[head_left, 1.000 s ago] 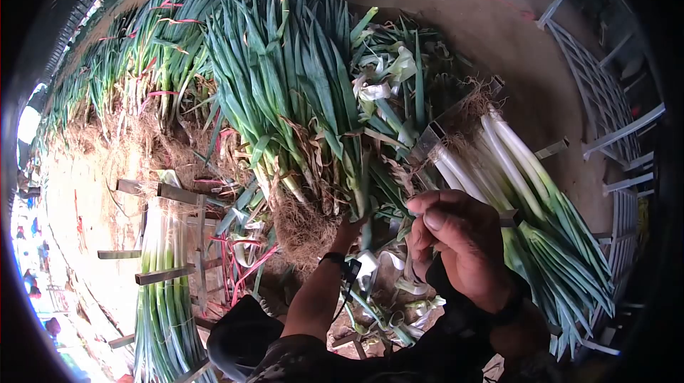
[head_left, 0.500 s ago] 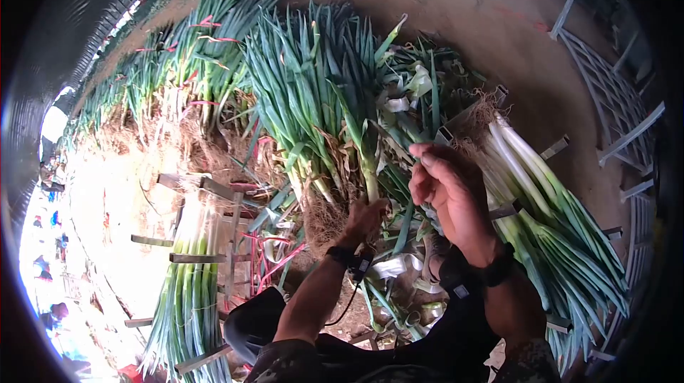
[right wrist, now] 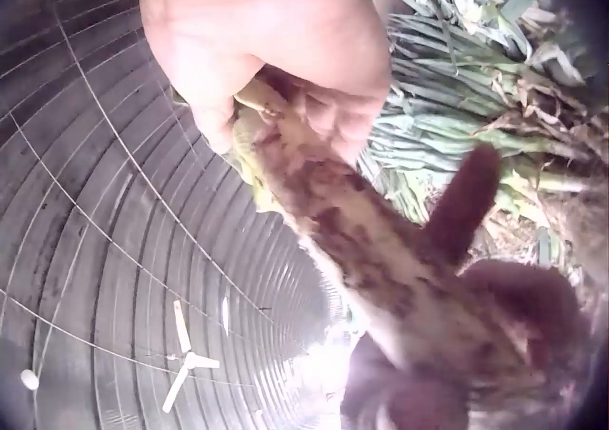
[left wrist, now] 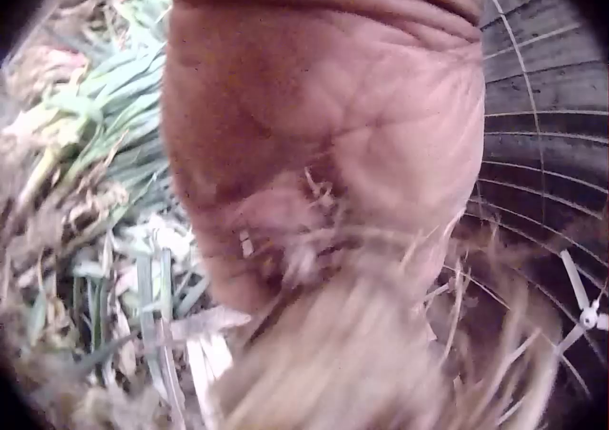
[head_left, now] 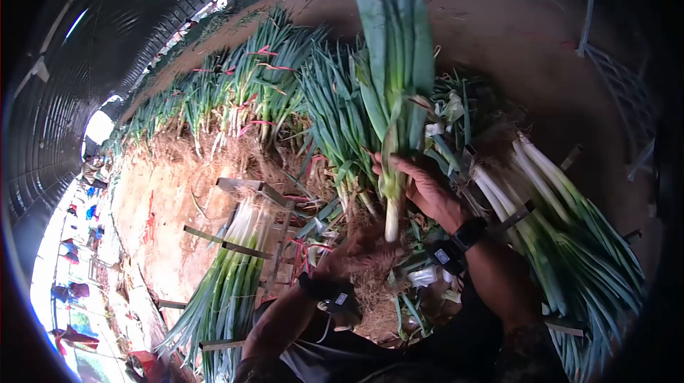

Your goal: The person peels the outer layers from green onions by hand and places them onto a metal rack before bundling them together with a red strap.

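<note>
A large green onion [head_left: 391, 215] stands nearly upright before me, its leaves reaching to the top of the head view. My right hand [head_left: 436, 192] grips it where stalk meets leaves. Low at its root end, my left hand [head_left: 354, 253] holds the stalk, blurred in the head view. The right wrist view shows that stalk [right wrist: 347, 230] with brown, peeling skin, and the left hand's fingers [right wrist: 466, 202] around its lower end. Stringy roots [left wrist: 343, 354] hang in front of the left palm [left wrist: 333, 145].
Behind stands a bunch of unpeeled green onions [head_left: 331, 109], with more bundles tied in red [head_left: 263, 91] to the left. Metal racks hold cleaned white-stalked onions on the left [head_left: 239, 262] and right [head_left: 534, 205]. Leaf scraps [head_left: 424, 276] litter the ground.
My left hand has drawn a green onion from the bunch and toward me. My right hand, earlier raised beside the bunch, now grips its stalk. The head view has swung left.
</note>
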A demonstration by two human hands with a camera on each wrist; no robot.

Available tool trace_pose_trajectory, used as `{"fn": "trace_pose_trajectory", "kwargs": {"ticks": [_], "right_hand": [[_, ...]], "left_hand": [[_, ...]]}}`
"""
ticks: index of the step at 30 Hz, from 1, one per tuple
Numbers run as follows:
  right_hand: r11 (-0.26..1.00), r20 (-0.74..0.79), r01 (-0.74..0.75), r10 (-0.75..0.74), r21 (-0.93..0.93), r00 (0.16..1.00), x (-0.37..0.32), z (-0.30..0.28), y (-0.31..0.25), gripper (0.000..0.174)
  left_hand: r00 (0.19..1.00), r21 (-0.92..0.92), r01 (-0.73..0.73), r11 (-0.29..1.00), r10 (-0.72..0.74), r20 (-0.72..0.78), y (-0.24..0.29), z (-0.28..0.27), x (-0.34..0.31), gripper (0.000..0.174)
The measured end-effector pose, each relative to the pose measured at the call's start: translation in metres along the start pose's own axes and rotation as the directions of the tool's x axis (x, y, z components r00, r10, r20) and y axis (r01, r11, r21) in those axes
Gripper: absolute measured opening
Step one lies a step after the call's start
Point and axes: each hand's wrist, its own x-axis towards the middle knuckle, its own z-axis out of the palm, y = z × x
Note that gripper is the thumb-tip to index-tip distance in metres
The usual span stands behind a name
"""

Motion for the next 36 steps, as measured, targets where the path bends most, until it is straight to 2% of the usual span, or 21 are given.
{"fn": "trace_pose_trajectory", "kwargs": {"ticks": [3,4,5,8,10,12,14,17,18,19,20,21,22,23,25,27,28,29,31,33,36], "right_hand": [[0.799,-0.025,0.185,-0.242,-0.572,0.97,-0.016,0.019,0.005,0.033],[0.726,-0.065,0.165,-0.277,-0.667,0.959,-0.019,0.027,0.003,0.04],[0.731,-0.077,0.138,-0.253,-0.668,0.964,-0.018,0.029,0.008,0.042],[0.74,-0.065,0.142,-0.243,-0.658,0.968,-0.013,0.03,0.032,0.045],[0.797,-0.03,0.178,-0.238,-0.578,0.971,-0.011,0.036,0.049,0.045],[0.886,0.034,0.149,-0.15,-0.438,0.988,-0.015,0.039,0.055,0.044],[0.944,0.015,0.214,-0.217,-0.251,0.976,-0.014,0.049,0.068,0.041],[0.911,0.016,0.189,-0.197,-0.367,0.98,-0.004,0.038,0.06,0.039],[0.89,0.044,0.293,-0.297,-0.349,0.954,0.003,0.045,0.057,0.036],[0.937,0.073,0.22,-0.208,-0.271,0.975,0.003,0.044,0.045,0.032],[0.933,0.067,0.179,-0.166,-0.313,0.984,0.006,0.043,0.036,0.035],[0.925,0.063,0.136,-0.121,-0.354,0.991,0.01,0.042,0.032,0.037],[0.939,0.053,0.136,-0.126,-0.315,0.991,0.012,0.043,0.032,0.041],[0.948,0.065,0.129,-0.115,-0.289,0.991,0.005,0.051,0.021,0.041],[0.963,0.138,0.054,-0.017,-0.264,0.99,0.011,0.046,0.029,0.04],[0.975,0.102,0.027,-0.005,-0.219,0.995,0.01,0.049,0.043,0.038],[0.976,0.094,0.016,0.005,-0.216,0.996,0.008,0.052,0.049,0.038],[0.976,0.09,0.008,0.012,-0.218,0.996,0.007,0.055,0.053,0.037],[0.968,0.074,0.026,-0.008,-0.248,0.997,0.011,0.048,0.076,0.034],[0.962,0.048,0.018,-0.005,-0.273,0.999,0.011,0.044,0.096,0.033],[0.926,0.017,-0.012,0.02,-0.378,1.0,0.004,0.049,0.106,0.033]], "left_hand": [[0.976,0.245,0.215,0.945,-0.197,-0.097,0.02,-0.025,-0.026,0.057],[0.99,0.276,0.002,0.961,0.036,-0.133,0.011,-0.04,-0.03,0.056],[0.97,0.38,0.11,0.919,-0.015,-0.243,0.021,-0.048,-0.041,0.055],[0.905,0.4,-0.15,0.904,0.288,-0.312,0.014,-0.071,-0.052,0.04],[0.823,0.117,-0.137,0.984,0.178,-0.54,0.046,-0.03,-0.04,0.028],[0.771,0.004,-0.328,0.945,0.27,-0.577,0.021,-0.033,-0.023,0.023],[0.718,-0.069,-0.487,0.871,0.354,-0.599,0.002,-0.039,-0.013,0.019],[0.85,-0.184,-0.424,0.887,0.32,-0.418,-0.009,-0.042,-0.023,0.016],[0.929,-0.355,-0.31,0.882,0.202,-0.31,-0.018,-0.036,-0.031,0.013],[0.986,0.056,-0.156,0.986,0.159,-0.049,-0.023,-0.038,-0.038,0.016],[0.987,0.484,-0.083,0.871,0.003,0.163,-0.014,-0.032,-0.047,0.023],[0.922,0.527,0.125,0.841,-0.295,0.252,0.0,-0.016,-0.051,0.038],[0.911,0.53,0.153,0.834,-0.326,0.251,-0.062,-0.012,-0.065,0.046],[0.801,0.674,0.01,0.738,-0.41,0.437,-0.069,-0.011,-0.06,0.046],[0.752,0.656,0.033,0.754,-0.451,0.481,-0.072,-0.022,-0.059,0.042],[0.948,0.182,-0.152,0.972,0.091,0.303,-0.064,-0.053,-0.061,0.038],[0.993,0.137,-0.117,0.984,0.115,0.022,-0.035,-0.055,-0.057,0.039],[0.957,0.086,-0.101,0.991,0.121,-0.265,-0.003,-0.055,-0.052,0.04],[0.797,-0.115,-0.153,0.981,0.053,-0.602,0.013,-0.067,-0.045,0.047],[0.741,-0.23,-0.356,0.906,0.124,-0.66,0.013,-0.073,-0.035,0.04],[0.721,-0.204,-0.288,0.936,0.073,-0.689,0.0,-0.08,-0.024,0.038]]}}
